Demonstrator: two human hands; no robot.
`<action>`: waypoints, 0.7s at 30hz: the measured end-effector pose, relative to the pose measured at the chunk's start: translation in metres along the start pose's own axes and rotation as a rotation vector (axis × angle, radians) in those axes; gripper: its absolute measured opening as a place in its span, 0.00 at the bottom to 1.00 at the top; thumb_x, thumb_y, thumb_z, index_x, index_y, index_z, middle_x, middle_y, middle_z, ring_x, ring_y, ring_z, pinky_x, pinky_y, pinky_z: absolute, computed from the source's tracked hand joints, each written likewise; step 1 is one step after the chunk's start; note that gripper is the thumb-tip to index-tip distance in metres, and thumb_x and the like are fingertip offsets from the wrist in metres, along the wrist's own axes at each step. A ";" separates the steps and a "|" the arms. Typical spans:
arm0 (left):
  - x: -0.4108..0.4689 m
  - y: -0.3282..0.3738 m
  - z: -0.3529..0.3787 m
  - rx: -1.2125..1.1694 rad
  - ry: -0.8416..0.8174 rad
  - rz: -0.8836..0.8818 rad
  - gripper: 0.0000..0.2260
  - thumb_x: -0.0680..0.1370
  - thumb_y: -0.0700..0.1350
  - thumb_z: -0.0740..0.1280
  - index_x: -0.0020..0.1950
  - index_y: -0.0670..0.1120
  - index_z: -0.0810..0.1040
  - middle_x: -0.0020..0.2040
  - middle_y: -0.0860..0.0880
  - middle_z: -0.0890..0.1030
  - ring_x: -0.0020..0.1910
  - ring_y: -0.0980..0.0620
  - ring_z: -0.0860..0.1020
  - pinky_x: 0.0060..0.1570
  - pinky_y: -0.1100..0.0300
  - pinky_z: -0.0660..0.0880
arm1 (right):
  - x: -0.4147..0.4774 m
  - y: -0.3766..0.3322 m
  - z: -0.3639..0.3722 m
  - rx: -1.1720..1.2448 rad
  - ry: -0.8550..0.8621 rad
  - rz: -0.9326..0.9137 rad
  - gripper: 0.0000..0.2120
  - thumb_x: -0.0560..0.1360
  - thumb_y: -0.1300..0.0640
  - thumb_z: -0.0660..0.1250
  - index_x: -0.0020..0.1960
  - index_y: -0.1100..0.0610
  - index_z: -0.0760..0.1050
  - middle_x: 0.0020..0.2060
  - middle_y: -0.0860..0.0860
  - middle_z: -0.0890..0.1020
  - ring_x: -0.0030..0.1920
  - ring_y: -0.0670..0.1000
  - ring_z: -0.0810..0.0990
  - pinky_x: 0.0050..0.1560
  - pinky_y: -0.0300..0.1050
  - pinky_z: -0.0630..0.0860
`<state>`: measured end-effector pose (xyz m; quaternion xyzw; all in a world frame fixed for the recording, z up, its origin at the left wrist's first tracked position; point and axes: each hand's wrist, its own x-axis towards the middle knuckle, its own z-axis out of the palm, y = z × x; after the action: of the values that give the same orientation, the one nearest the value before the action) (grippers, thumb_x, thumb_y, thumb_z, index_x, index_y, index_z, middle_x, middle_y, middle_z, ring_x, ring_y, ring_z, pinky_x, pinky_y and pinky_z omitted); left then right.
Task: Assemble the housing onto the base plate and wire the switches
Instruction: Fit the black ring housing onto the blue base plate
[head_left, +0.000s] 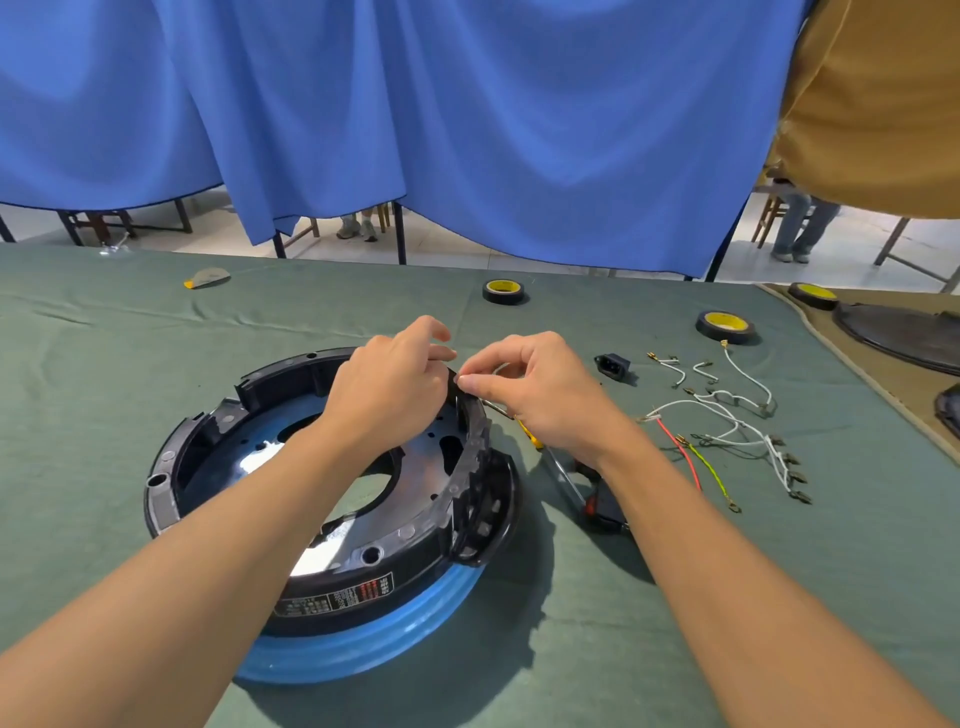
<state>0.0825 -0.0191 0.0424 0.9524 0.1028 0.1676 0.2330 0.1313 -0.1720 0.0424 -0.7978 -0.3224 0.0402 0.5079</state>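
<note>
Black plastic housing (249, 387) sits as a ring on the green-clothed bench (156, 322), nested over a blue ring (363, 639), with a shiny metal plate (415, 457) inside it that I take for the base plate. Both hands are working at the housing's far right rim. The left hand (387, 384) arches over the wall with its fingers (436, 330) curled. From this angle I cannot tell whether they clamp the rim or only steady it. The right hand (540, 389) has thumb and forefinger pressed together on a small part (460, 378) right at the rim edge, too small for me to name. I read this as the housing step nearing its close, with something being seated or fastened into the wall. Wiring does not look begun, since the loose wires (727, 415), the red wire (680, 457) and the green-yellow wire (714, 473) all lie apart on the cloth to the right. The black power inlet socket (613, 364) also waits there, just beyond the right hand. A screwdriver (566, 480) lies under the right wrist, close to reach. Next, I would press the small part fully home while the left hand braces the wall. Then I would pick up the socket or a terminal lead, taking care not to tilt the housing off its seat.
</note>
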 end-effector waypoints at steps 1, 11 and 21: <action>0.000 0.000 0.000 0.005 -0.001 -0.002 0.17 0.78 0.42 0.57 0.66 0.53 0.71 0.61 0.58 0.81 0.62 0.45 0.75 0.61 0.47 0.71 | 0.000 -0.001 -0.001 0.012 -0.014 0.018 0.07 0.73 0.57 0.73 0.38 0.46 0.82 0.34 0.43 0.81 0.34 0.44 0.75 0.38 0.39 0.72; 0.001 0.003 -0.001 0.040 -0.007 -0.006 0.17 0.77 0.43 0.57 0.64 0.53 0.73 0.61 0.58 0.81 0.60 0.46 0.76 0.57 0.50 0.72 | 0.000 -0.014 0.003 0.413 -0.045 0.445 0.06 0.72 0.67 0.70 0.44 0.57 0.81 0.36 0.51 0.81 0.34 0.48 0.74 0.32 0.39 0.74; -0.004 0.011 -0.013 -0.025 -0.098 0.004 0.18 0.78 0.39 0.56 0.67 0.48 0.71 0.67 0.51 0.77 0.62 0.45 0.75 0.61 0.47 0.73 | 0.000 -0.014 0.012 0.390 0.073 0.561 0.07 0.71 0.64 0.71 0.49 0.61 0.81 0.54 0.61 0.81 0.56 0.60 0.80 0.49 0.50 0.79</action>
<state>0.0751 -0.0241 0.0575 0.9567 0.0874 0.1225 0.2491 0.1201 -0.1585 0.0481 -0.7441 -0.0582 0.2105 0.6314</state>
